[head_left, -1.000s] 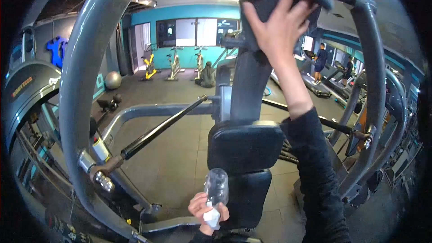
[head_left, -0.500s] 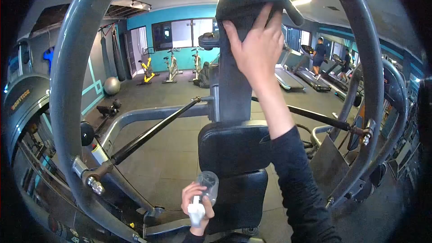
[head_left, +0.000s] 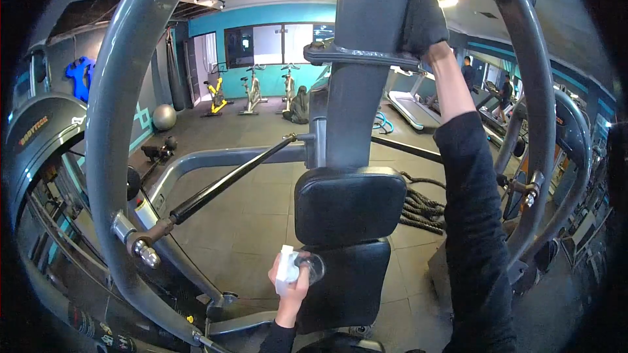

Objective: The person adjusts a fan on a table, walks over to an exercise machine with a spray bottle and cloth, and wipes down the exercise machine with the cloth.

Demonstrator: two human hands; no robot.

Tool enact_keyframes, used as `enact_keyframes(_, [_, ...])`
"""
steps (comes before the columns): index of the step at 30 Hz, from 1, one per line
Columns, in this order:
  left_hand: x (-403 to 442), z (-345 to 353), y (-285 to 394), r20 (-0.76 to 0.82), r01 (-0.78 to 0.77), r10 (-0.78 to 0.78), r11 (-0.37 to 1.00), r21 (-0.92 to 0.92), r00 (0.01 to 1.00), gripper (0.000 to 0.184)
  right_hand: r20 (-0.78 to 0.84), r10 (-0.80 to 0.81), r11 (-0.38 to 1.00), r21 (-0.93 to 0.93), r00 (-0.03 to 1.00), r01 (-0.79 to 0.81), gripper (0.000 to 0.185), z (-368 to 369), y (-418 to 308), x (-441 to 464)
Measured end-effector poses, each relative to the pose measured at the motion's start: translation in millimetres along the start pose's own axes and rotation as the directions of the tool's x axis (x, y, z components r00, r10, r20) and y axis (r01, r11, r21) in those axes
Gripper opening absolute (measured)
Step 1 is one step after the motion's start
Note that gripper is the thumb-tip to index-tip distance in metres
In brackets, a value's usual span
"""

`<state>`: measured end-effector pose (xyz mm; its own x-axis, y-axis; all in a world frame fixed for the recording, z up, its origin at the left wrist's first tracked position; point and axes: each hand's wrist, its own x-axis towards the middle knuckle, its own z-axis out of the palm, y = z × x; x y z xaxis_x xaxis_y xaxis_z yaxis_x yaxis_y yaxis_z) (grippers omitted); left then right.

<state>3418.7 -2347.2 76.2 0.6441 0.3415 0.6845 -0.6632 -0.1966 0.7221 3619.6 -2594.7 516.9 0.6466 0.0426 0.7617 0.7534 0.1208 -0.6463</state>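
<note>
My left hand (head_left: 294, 287) is wrapped around a clear spray bottle (head_left: 314, 268) with a white trigger head (head_left: 286, 269), low in front of the machine's black seat pad (head_left: 347, 294). My right arm reaches up to the right side of the grey upright post (head_left: 366, 19). There a black cloth (head_left: 425, 16) lies against the post's side face, with my right hand (head_left: 439, 52) on it. The cloth hides most of that hand, its fingers included; the wrist shows below it.
Curved grey machine arms (head_left: 108, 124) frame both sides. A black backrest (head_left: 350, 206) stands ahead. Behind are exercise bikes (head_left: 252, 91), a silver ball (head_left: 163, 117), coiled ropes (head_left: 422, 209) and treadmills (head_left: 412, 108). Two people (head_left: 505, 97) are at the far right.
My right hand and the cloth have moved from the post's front face round to its right side. My left hand has turned the spray bottle and raised it slightly. The view has shifted.
</note>
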Motion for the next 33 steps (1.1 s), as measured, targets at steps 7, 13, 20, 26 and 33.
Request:
enact_keyframes(7, [-7.3, -1.5, 6.8, 0.019, -0.065, 0.063, 0.995, 0.07, 0.998, 0.018, 0.148, -0.139, 0.769, -0.607, 0.979, 0.201, 0.089, 34.4, -25.8, -77.5])
enact_keyframes(13, [-10.3, 1.8, 14.0, 0.009, -0.168, 0.168, 0.981, 0.1, 0.986, 0.02, -0.082, -0.747, 0.231, -0.963, 0.66, 0.141, 0.095, 103.1, 8.1, -96.5])
enact_keyframes(20, [-5.9, -1.2, 15.9, 0.034, -0.068, 0.065, 0.995, 0.076, 0.997, 0.022, 0.023, -0.793, -0.219, -0.943, 0.609, -0.25, 0.072, 162.6, -14.1, -68.7])
enact_keyframes(26, [-2.3, -4.9, 14.0, 0.066, -0.088, 0.082, 0.991, 0.1, 0.994, 0.024, 0.043, -0.812, -0.182, -0.966, 0.582, -0.184, 0.077, 157.5, -18.3, -76.8])
enact_keyframes(33, [2.3, -12.1, 12.3, 0.09, -0.004, 0.004, 1.0, -0.001, 0.996, 0.021, 0.121, -0.821, 0.121, -0.918, 0.558, 0.378, 0.106, 96.0, -14.0, -94.4])
